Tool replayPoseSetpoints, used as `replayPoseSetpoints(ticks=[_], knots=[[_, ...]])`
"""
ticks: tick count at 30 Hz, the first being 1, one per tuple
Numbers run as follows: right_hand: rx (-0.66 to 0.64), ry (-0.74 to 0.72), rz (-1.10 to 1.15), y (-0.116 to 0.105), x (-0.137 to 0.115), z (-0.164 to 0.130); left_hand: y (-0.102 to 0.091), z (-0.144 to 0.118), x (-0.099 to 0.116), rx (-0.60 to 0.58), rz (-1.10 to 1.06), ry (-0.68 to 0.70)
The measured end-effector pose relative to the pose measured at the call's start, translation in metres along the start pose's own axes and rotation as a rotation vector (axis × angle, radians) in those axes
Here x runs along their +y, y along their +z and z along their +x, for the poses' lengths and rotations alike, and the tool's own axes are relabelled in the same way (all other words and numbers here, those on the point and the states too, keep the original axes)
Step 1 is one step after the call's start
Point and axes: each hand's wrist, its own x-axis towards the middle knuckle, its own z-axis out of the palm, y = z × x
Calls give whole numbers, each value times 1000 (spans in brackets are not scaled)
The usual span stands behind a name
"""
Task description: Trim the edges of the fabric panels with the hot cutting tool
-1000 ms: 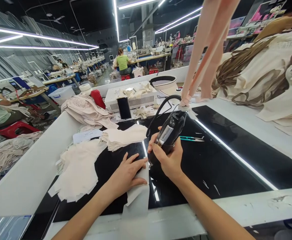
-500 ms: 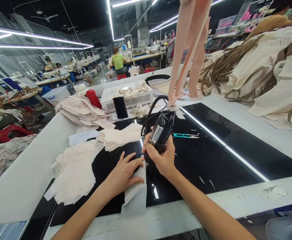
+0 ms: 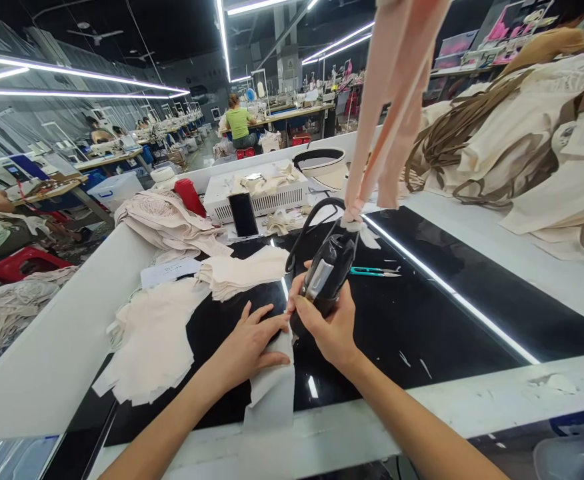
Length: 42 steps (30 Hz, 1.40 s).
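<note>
My right hand (image 3: 329, 327) grips a black hand-held electric tool (image 3: 329, 270), its tip pointing down at the edge of a white fabric strip (image 3: 275, 393). The tool hangs by a black cable and a pale cloth band (image 3: 392, 113) from above. My left hand (image 3: 252, 343) lies flat, fingers spread, pressing the strip onto the black glossy tabletop (image 3: 422, 313). The strip runs over the table's white front edge.
Cream fabric pieces (image 3: 155, 340) and a folded stack (image 3: 245, 270) lie to the left. Teal thread snips (image 3: 372, 271) rest behind the tool. A white basket (image 3: 259, 193), a red cylinder (image 3: 189, 195) and a large pile of bags (image 3: 527, 140) stand at the back. People sit at sewing stations beyond.
Both hands stay in place on the strip and the tool. The view has shifted slightly, and the hanging cloth band has swung a little.
</note>
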Motion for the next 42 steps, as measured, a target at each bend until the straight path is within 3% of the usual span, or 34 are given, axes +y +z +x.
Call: replayPoseSetpoints(ticks=[16,19,25,30,35,39,42], knots=[[-22,12,-39,-5,-1,-14,-2,3,1,8,-19,18],[-29,2,-33,-5,-5,-12,0,-2,3,54,35,38],[-43,-18,-32,-7,-21,-8,30,-43,37,406,248,48],[-45,-21,-166,-15,-30,-6,61,-61,57,435,348,48],[-14,-27,-285,-17,-39,-7,47,-63,33,363,263,140],[-25,-57,-143,-11,-40,-10,29,-67,6,252,165,243],[-63,-73,-54,-8,-38,-13,28,-65,-1,237,97,247]])
